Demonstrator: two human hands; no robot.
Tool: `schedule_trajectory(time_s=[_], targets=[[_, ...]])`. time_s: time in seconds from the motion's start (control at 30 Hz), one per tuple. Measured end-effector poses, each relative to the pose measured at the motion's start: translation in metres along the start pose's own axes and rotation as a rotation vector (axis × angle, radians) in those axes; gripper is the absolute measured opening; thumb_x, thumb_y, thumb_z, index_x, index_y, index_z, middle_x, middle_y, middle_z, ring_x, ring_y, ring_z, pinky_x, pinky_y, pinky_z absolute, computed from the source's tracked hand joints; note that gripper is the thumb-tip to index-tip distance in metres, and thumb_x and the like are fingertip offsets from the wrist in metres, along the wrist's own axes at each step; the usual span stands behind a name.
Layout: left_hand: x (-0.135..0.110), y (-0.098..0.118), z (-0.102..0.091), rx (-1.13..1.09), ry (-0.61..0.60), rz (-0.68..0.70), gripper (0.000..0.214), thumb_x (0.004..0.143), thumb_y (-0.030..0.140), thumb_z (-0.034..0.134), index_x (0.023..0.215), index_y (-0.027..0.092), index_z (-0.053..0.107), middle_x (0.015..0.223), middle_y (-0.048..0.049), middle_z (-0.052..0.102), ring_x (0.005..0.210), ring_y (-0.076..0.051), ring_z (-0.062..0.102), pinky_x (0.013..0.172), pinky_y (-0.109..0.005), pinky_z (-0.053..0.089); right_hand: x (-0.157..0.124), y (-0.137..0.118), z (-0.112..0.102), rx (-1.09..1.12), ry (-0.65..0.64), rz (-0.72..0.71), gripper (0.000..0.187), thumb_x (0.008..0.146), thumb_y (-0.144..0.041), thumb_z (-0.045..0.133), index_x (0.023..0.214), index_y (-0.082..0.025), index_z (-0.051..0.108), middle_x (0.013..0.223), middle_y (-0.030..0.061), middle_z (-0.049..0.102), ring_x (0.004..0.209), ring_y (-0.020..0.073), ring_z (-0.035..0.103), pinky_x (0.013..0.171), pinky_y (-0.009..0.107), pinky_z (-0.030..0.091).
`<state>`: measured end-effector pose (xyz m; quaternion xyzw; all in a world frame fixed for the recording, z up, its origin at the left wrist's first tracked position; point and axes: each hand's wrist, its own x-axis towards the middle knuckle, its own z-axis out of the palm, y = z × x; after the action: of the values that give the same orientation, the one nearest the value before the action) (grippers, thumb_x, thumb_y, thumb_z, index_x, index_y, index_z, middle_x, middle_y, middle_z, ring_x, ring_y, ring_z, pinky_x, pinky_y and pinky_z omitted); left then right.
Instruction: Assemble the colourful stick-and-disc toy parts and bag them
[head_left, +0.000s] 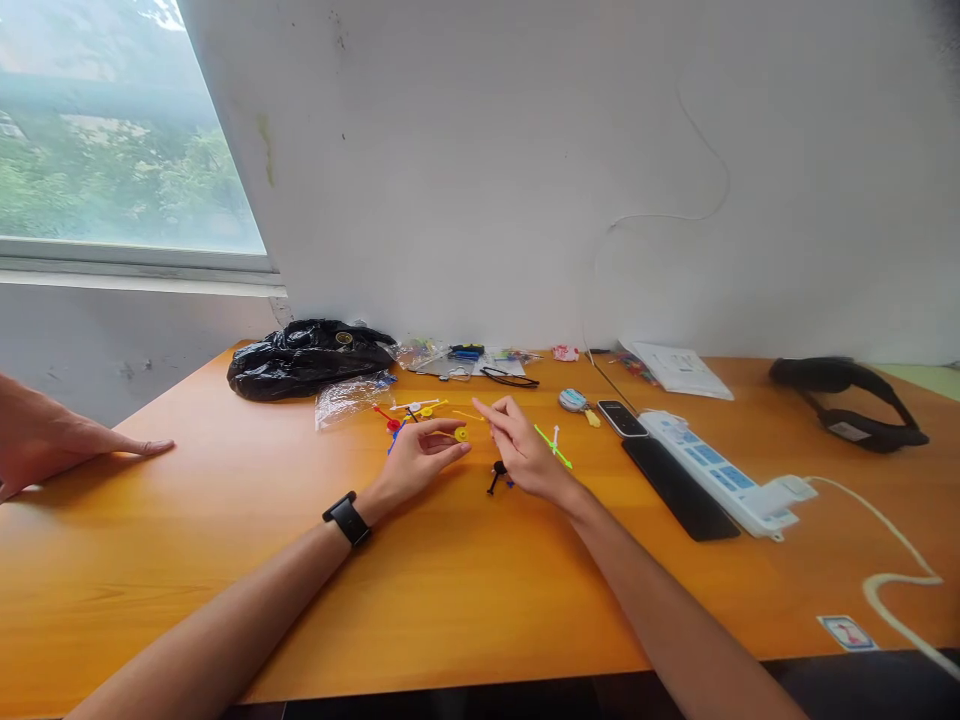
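- The left hand (pixel 418 458), wearing a black watch (pixel 348 519) on its wrist, is over the middle of the desk (pixel 420 620); its thumb and fingers pinch a small yellow round piece (pixel 461 435).
- That piece is just left of the right hand (pixel 519 445), nearer the desk's back edge than its front edge.
- The right hand's fingers are bent together; whether they grip anything, I cannot tell.
- A black piece (pixel 499 468) lies partly under the right hand, and a green and white piece (pixel 554 446) just right of it.
- Beyond the left hand, a red piece (pixel 390 424) and other coloured pieces lie close together.
- Toward the desk's back left corner sits a crumpled black bag (pixel 307 360).
- Toward the right edge are a white power strip (pixel 712 468) and, near the back right corner, a black headband-like object (pixel 851 400).
- At the left edge, another person's hand (pixel 56 440) rests on the desk.
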<state>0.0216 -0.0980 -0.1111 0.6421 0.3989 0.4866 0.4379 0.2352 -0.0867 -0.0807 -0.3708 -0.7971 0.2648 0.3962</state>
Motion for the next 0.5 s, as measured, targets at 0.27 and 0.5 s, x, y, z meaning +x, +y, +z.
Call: schedule_trajectory(time_s=[0.27,0.5], targets=[[-0.003,0.014,0.002,-0.023,-0.017,0.065,0.04,0.089,0.043,0.082,0.117,0.015,0.08,0.119,-0.0132,0.08,0.11,-0.03,0.076,0.097,-0.042,0.063,-0.006,0.002,0.018,0.109,-0.004,-0.068,0.037,0.105,-0.026,0.055,0.141,-0.026,0.065,0.111,0.0072,0.066,0.103,0.021,0.064,0.096,0.036,0.052],[0.0,0.01,0.0,-0.004,0.0,0.121,0.039,0.088,0.042,0.084,0.114,0.014,0.082,0.115,-0.0134,0.081,0.106,-0.029,0.076,0.092,-0.04,0.064,-0.007,0.004,0.018,0.084,0.007,-0.101,0.032,0.106,-0.025,0.052,0.135,-0.027,0.065,0.114,0.0075,0.067,0.105,0.0212,0.065,0.098,0.037,0.052]])
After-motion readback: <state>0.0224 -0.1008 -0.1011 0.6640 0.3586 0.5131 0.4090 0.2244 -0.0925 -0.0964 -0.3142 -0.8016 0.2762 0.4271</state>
